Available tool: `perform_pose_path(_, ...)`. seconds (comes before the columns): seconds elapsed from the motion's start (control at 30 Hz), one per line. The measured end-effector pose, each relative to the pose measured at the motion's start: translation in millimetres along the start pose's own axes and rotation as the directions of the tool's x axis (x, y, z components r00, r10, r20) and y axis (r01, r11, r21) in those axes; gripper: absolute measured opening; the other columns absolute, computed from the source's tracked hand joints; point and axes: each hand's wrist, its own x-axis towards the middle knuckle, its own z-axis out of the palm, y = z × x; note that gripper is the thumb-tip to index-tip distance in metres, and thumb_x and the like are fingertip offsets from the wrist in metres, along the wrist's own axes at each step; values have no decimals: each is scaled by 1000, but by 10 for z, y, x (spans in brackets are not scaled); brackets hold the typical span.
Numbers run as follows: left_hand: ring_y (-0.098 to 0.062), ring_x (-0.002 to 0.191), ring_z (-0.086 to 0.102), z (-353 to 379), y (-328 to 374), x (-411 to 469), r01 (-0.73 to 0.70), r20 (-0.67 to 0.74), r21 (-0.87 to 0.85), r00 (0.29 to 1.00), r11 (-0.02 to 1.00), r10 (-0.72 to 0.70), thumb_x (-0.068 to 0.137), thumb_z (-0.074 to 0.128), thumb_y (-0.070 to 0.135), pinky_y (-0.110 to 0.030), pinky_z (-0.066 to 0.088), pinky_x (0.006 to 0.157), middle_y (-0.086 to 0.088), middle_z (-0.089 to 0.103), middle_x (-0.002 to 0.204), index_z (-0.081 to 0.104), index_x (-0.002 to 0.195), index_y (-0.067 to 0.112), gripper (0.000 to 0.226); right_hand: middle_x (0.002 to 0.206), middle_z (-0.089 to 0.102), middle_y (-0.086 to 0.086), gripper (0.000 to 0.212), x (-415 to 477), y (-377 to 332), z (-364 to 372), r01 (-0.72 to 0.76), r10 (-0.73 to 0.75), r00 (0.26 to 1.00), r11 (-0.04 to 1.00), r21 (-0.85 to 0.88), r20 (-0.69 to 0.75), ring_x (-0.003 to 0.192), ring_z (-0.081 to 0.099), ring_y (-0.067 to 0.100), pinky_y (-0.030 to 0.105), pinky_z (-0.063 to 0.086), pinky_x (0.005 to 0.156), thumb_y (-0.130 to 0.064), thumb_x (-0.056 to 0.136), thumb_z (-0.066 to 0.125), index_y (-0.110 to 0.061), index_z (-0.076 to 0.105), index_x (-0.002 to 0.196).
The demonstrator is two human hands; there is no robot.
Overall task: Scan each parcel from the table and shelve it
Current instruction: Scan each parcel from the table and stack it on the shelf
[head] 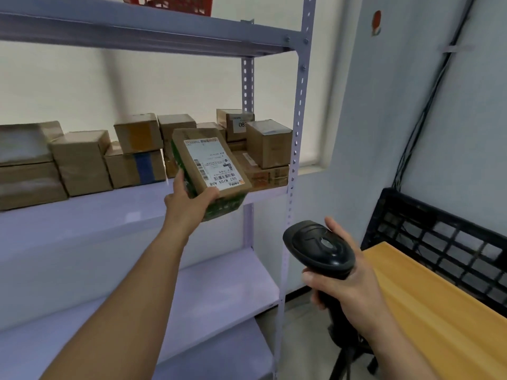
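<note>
Shelving [192, 212] stands ahead of the hands: left hand [189, 197] grips a parcel [210, 163] for shelving; right hand [345, 283] holds the scanner [319, 246]. Next, find a free gap.

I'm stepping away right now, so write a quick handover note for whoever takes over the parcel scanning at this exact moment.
Left hand: holds the labelled parcel, tilted, label up, in front of the middle shelf, not yet set down.
Right hand: grips the black scanner, lowered, near the wooden table.
Done: many brown boxes already sit on the middle shelf.
Left: place this parcel; free space shows at the shelf's front. I cannot tell whether it was scanned, nor whether parcels remain on the table, which is mostly out of view.
</note>
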Motion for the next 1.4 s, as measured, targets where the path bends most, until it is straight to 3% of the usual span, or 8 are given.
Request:
perform_pose_path(0.17,-28,126,48,-14,-74,445,39,-31,32,999,999,-38,83,57,59,-47,48,99,-7,39,149,14,151,36,84,100,70,16,94,151,85,77,-21,20,998,1000,-20,-54,47,57,34,33,48,44,15,69,76,-48,48,132)
perform_pose_path(0.33,-35,130,44,52,-116,694,21,-27,322,1000,947,-13,93,26,68,-47,37,106,-8,39,151,6,153,34,71,110,68,9,95,234,138,126,-43,41,995,999,-18,-95,50,58,34,34,50,47,6,63,86,-53,50,129)
perform_pose_path(0.43,-34,136,37,75,-178,748,-48,34,353,999,935,38,85,41,73,-49,35,108,-9,33,154,2,152,34,87,105,70,8,96,267,162,155,-42,41,993,999,-6,-112,50,58,34,34,49,46,5,62,87,-53,50,129)
perform_pose_path(0.53,-29,139,34,114,-244,776,-102,89,319,993,942,77,86,66,45,-47,33,110,-7,29,156,1,153,32,95,102,71,10,96,305,196,187,-35,33,992,999,-14,-122,50,58,34,35,49,45,5,61,87,-52,50,129)
perform_pose_path(0.67,-27,139,35,129,-245,881,-131,156,259,983,957,93,89,67,29,-44,32,111,-4,32,155,-1,153,32,93,102,69,16,96,337,252,186,-37,34,990,999,-20,-136,50,58,35,35,49,45,13,66,81,-53,51,129)
perform_pose_path(1.0,-28,139,34,117,-270,964,-158,219,248,970,956,103,90,65,23,-48,34,111,-3,30,156,-4,153,34,94,101,65,20,93,295,264,121,-11,10,986,1000,-6,-167,49,57,35,34,48,44,8,65,82,-61,54,121)
perform_pose_path(1.2,-25,144,21,193,-249,690,-218,19,295,975,930,223,84,73,28,-47,27,113,-6,23,158,10,153,22,93,89,71,11,95,188,210,36,14,-23,984,998,-53,-175,50,57,33,35,49,46,15,70,76,-54,47,129)
perform_pose_path(1.4,-23,130,37,427,-322,-125,-323,-130,247,923,914,361,85,71,25,-31,33,97,-8,42,142,38,141,15,65,92,71,12,95,-21,124,-105,22,-33,987,997,-68,-159,50,57,31,33,49,46,15,70,76,-54,45,128)
